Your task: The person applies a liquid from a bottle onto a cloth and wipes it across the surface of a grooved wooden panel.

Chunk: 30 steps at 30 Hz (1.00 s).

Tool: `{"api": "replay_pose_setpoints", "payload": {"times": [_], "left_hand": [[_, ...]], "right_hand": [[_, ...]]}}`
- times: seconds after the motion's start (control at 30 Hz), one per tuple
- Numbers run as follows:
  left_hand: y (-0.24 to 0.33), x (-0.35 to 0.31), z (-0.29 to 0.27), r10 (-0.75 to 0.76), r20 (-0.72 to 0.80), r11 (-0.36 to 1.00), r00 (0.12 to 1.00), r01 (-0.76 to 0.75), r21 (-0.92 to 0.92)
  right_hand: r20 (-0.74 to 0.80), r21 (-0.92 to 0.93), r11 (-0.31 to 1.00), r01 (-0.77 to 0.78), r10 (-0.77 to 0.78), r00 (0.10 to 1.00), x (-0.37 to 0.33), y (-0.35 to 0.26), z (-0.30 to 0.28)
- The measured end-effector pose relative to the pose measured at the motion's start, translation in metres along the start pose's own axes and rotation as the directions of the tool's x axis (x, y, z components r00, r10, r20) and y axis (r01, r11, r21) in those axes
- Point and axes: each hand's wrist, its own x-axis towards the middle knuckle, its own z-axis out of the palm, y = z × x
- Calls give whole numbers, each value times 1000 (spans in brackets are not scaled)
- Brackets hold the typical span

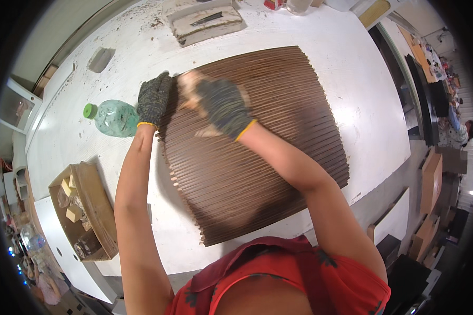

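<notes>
A dark brown slatted wooden panel (257, 173) lies flat on the white table, its many narrow strips running side by side. My left hand (154, 100), in a dark knitted glove with a yellow cuff, grips the panel's far left edge, fingers close together. My right hand (223, 107), gloved alike, is closed on a pale beige rag (189, 86) and presses it to the panel's upper left part. Motion blurs the rag and fingertips. Just left of my left hand a squat clear plastic bottle (115, 118) with a green cap lies on its side, holding greenish contents.
On the white table (373, 126) stand a stained shallow tray (205, 23) with a dark tool at the back and a small grey piece (101, 60) at far left. An open cardboard box (97, 210) with yellowish blocks stands left of my forearm. Dark crumbs litter the far left.
</notes>
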Motion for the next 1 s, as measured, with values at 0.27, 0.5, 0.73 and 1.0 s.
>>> {"api": "replay_pose_setpoints", "payload": {"times": [0.27,0.5,0.73,1.0], "left_hand": [[-25,-11,19,132,-151,984,980,-112,136],[-35,-15,22,102,-165,975,981,-65,215],[-24,-6,17,-109,-167,993,980,99,-63],[19,4,16,-482,-76,738,873,358,-572]], "right_hand": [[-207,136,977,-165,191,959,-18,145,-57],[82,22,984,-179,176,981,36,34,-34],[122,303,932,-198,168,978,61,-21,7],[-274,-439,723,-533,457,846,-27,220,-26]]}}
